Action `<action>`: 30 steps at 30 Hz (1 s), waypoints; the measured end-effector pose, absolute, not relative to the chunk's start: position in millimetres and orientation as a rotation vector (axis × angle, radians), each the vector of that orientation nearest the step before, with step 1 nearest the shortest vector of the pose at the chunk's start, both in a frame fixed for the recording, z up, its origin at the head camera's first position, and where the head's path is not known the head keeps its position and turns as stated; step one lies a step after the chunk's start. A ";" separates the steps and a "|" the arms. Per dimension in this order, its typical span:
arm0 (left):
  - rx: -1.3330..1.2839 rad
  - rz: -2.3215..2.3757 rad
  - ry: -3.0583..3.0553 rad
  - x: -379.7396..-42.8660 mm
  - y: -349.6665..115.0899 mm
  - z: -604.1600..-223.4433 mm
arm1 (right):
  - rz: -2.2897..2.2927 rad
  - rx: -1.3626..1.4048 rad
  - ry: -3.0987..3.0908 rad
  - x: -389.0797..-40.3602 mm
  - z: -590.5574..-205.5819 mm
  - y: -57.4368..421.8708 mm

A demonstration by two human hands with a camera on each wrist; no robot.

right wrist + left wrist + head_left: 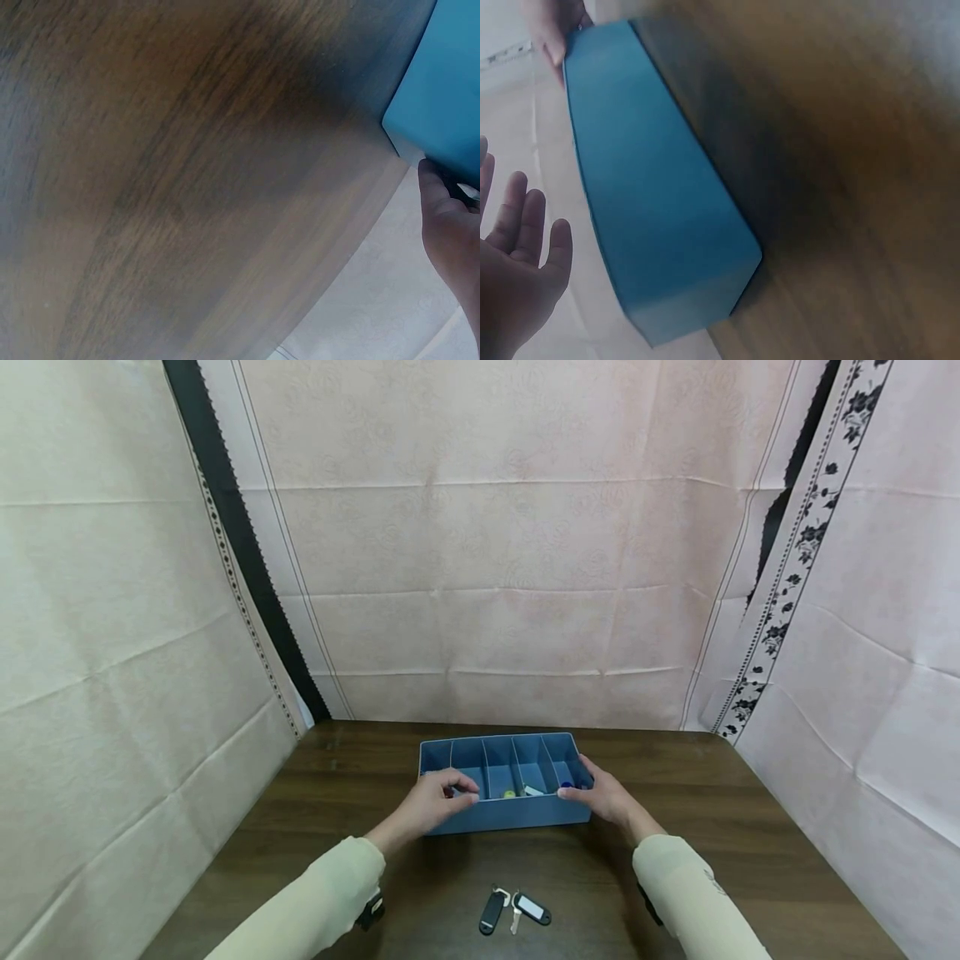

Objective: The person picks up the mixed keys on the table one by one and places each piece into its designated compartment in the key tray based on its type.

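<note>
A blue box (510, 813) with several compartments in a row stands on the table. My right hand (611, 795) grips its right end, with the thumb over the front rim and the fingers along the side. Over the left compartments hovers my left hand (433, 800), thumb and forefinger bent toward each other; nothing plainly shows pinched there. Its other fingers (531, 221) are spread and loosely bent in the left wrist view. Something small and dark red shows behind the left hand. Inside the box lie a yellow piece (509, 794), a whitish piece (533, 791) and a dark blue piece (566, 786).
Two dark key tags, one (491, 912) plain and one (532, 909) with a white label, lie with keys (516, 920) on the brown wooden table (600, 893) in front of the box. Pale cloths (510, 568) hang behind and at both sides.
</note>
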State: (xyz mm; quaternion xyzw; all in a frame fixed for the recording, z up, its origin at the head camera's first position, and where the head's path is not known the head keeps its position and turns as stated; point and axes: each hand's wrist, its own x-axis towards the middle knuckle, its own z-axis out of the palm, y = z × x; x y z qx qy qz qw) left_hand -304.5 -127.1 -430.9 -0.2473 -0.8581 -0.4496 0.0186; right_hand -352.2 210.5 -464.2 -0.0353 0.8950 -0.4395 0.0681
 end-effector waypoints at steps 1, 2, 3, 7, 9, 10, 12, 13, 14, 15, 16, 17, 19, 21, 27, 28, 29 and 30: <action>-0.787 -1.406 -2.666 -302.2 -126.1 -432.5 | -1.321 -0.103 2.696 -352.2 -464.3 210.4; -0.803 -1.420 -2.670 -299.8 -125.0 -434.1 | -1.318 -0.099 2.696 -352.1 -464.4 210.5; -0.822 -1.423 -2.673 -297.6 -123.9 -436.2 | -1.315 -0.096 2.696 -352.1 -464.7 210.5; -0.863 -1.468 -2.713 -288.3 -119.6 -445.5 | -1.317 -0.078 2.686 -352.7 -465.6 210.6; -0.875 -1.470 -2.738 -284.5 -117.4 -450.7 | -1.319 -0.085 2.684 -352.9 -466.0 210.5; -0.882 -1.476 -2.747 -282.7 -116.2 -453.3 | -1.324 -0.082 2.680 -353.0 -465.9 210.5; -0.904 -1.477 -2.758 -279.3 -114.1 -457.9 | -1.325 -0.082 2.677 -353.1 -465.8 210.5; -0.915 -1.478 -2.763 -277.7 -113.3 -460.1 | -1.326 -0.085 2.676 -352.7 -465.6 210.5; -0.926 -1.477 -2.767 -276.0 -112.6 -462.0 | -1.327 -0.084 2.675 -352.5 -465.5 210.5; -0.939 -1.473 -2.772 -274.7 -112.0 -463.8 | -1.328 -0.082 2.674 -352.5 -465.3 210.6; -0.952 -1.470 -2.779 -273.4 -111.5 -465.9 | -1.333 -0.075 2.670 -352.6 -465.6 210.6; -0.964 -1.463 -2.788 -272.3 -111.3 -468.2 | -1.331 -0.078 2.671 -352.3 -465.6 210.5; -0.983 -1.454 -2.808 -270.5 -110.8 -472.5 | -1.332 -0.079 2.673 -352.2 -466.0 210.6; -1.001 -1.432 -2.833 -269.6 -110.5 -477.3 | -1.332 -0.080 2.674 -352.0 -466.2 210.5; -1.055 -1.359 -2.904 -269.3 -111.2 -493.5 | -1.342 -0.080 2.666 -350.5 -465.5 209.9; -1.055 -1.352 -2.921 -269.4 -111.4 -495.7 | -1.342 -0.082 2.667 -350.3 -465.5 210.2; -1.049 -1.356 -2.940 -269.1 -111.5 -497.3 | -1.341 -0.086 2.670 -349.9 -465.2 210.4; -1.044 -1.362 -2.956 -268.9 -111.5 -498.5 | -1.344 -0.084 2.669 -350.0 -465.4 210.7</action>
